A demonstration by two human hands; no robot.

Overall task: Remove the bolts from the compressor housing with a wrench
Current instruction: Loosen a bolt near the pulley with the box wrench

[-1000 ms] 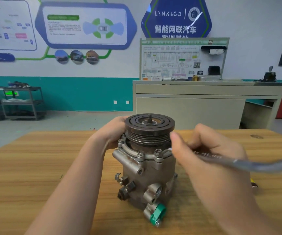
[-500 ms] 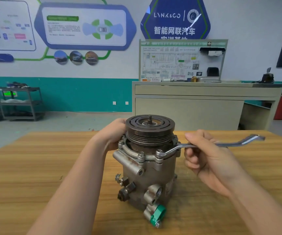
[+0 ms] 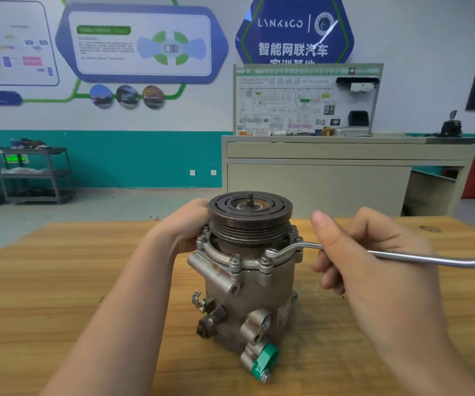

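compressor [image 3: 247, 287] on table [image 3: 59, 281], wrench [image 3: 402, 257] to its right, cabinet [image 3: 316, 178] behind

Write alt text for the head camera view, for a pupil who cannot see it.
A person's right hand holds a wrench with its ring end on a bolt atop a compressor, while the left hand grips the pulley. The compressor stands upright on a wooden table.
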